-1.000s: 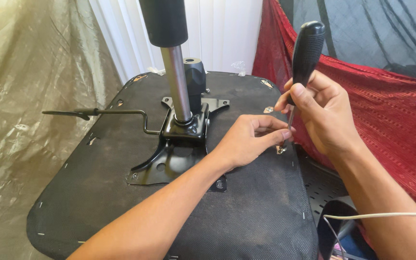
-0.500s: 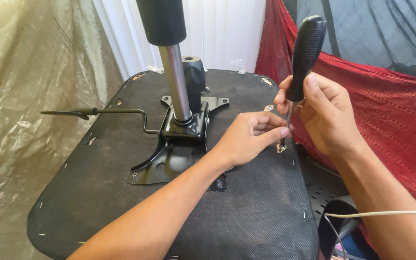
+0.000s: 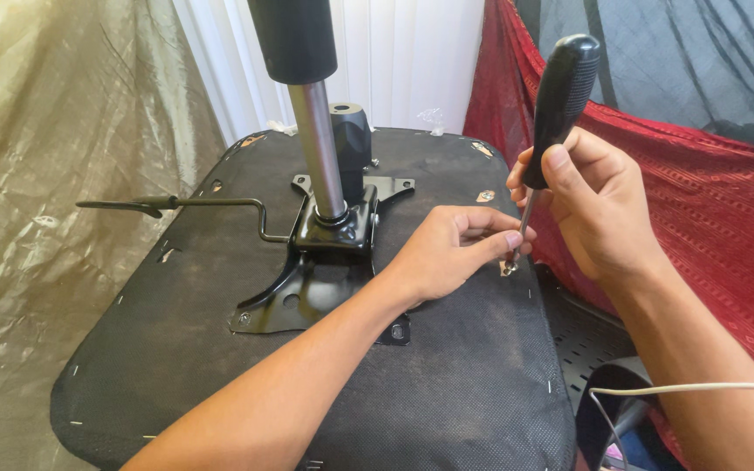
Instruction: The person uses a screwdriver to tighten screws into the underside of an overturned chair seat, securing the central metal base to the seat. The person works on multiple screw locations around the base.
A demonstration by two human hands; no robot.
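Screwdriver [image 3: 560,105] work is going on at the right edge of an upturned chair seat [image 3: 220,366], whose underside is covered in black fabric. The right hand [image 3: 599,209] is wrapping its fingers around the lower part of the tool's thick black handle, thumb lying up along it, and is holding the tool nearly upright with a slight lean to the right at the top. The thin metal shaft [image 3: 524,222] is running down from the handle to the seat's surface near its right rim. The left hand [image 3: 451,257] is reaching across the seat with its forearm lying over the fabric, and its fingertips are pressing together around the bottom of the shaft, pinching at the tip where a small metal screw [image 3: 508,266] is sitting against the seat; how much of the screw is in the fabric I cannot tell. Just left of that hand, a black metal mounting plate [image 3: 303,296] is lying bolted to the middle of the seat, with a shiny gas-lift column [image 3: 318,148] standing up out of it and a dark sleeve covering the column's top. A thin black lever [image 3: 176,205] is sticking out from the plate toward the left. Red patterned cloth [image 3: 709,227] is hanging behind the right hand, pale golden fabric [image 3: 54,174] is draping along the left side, and a white cable [image 3: 700,388] is crossing the right forearm low in the view.
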